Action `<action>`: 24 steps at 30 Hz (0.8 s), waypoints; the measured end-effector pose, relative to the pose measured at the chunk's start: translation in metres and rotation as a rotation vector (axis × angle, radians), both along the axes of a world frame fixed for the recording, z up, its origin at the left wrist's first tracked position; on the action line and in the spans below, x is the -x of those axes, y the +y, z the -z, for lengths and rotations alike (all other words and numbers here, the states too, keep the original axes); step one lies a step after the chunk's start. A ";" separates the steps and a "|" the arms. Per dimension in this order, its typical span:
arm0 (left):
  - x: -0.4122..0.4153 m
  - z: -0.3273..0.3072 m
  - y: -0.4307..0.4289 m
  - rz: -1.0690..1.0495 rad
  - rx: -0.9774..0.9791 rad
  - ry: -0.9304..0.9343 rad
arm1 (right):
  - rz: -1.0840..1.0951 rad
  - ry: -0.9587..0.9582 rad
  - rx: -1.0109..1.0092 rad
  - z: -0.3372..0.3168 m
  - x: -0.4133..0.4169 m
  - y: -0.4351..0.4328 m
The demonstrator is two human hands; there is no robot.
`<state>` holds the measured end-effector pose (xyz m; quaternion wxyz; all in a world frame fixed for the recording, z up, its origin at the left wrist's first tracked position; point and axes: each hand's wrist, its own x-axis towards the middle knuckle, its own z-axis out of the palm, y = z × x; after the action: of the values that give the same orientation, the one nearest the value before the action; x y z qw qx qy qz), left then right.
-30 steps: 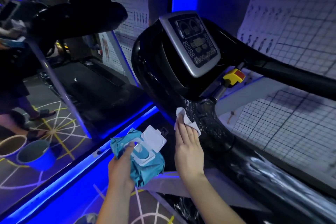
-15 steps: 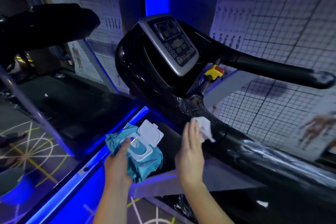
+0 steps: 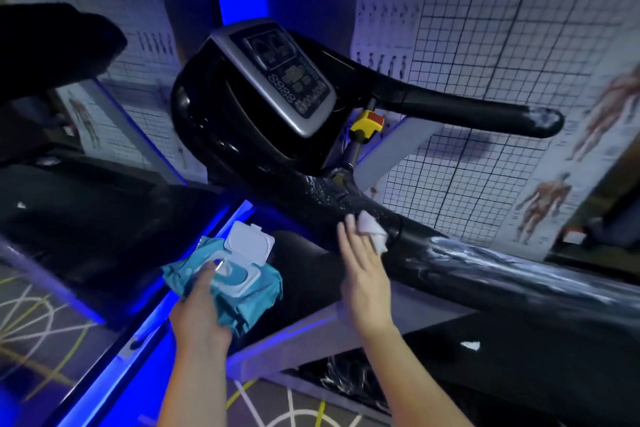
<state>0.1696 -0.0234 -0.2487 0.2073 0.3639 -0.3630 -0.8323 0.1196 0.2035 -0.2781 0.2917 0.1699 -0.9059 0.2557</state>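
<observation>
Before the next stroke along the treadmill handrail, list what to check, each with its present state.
1. Right hand presses wipe flat on handrail: ok.
2. Left hand grips wipes pack: ok.
3. Pack lid closed: not ok, flipped open.
4. Handrail ahead clean: not ok, white streaks show.
5. Wipe damp enough: cannot tell.

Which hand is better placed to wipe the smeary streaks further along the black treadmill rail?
The right hand: its straight fingers press the white wipe on the treadmill rail, beside the streaks. The left hand grips the blue wipes pack.
</observation>
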 end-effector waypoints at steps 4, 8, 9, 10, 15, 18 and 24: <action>0.014 0.007 0.008 0.016 -0.016 0.000 | 0.014 0.008 0.095 0.005 -0.018 0.029; 0.019 0.015 0.010 0.064 -0.038 -0.008 | -0.051 0.032 0.273 -0.012 -0.021 0.017; 0.018 0.016 0.009 0.069 -0.038 -0.015 | -0.084 0.032 0.259 -0.016 -0.018 0.008; 0.017 0.016 0.007 0.073 -0.035 -0.020 | -0.126 0.031 0.229 -0.018 -0.014 0.000; 0.015 0.014 -0.002 0.076 -0.001 -0.028 | -0.182 -0.137 0.153 -0.034 0.010 -0.018; 0.011 0.012 -0.006 0.083 0.005 -0.034 | -0.100 -0.158 0.258 -0.041 0.004 -0.005; 0.011 0.013 -0.012 0.122 0.006 -0.039 | 0.268 0.152 0.443 -0.016 -0.006 0.024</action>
<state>0.1588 -0.0351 -0.2615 0.1503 0.3567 -0.3908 -0.8351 0.1260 0.2279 -0.2620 0.4200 -0.0008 -0.8180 0.3932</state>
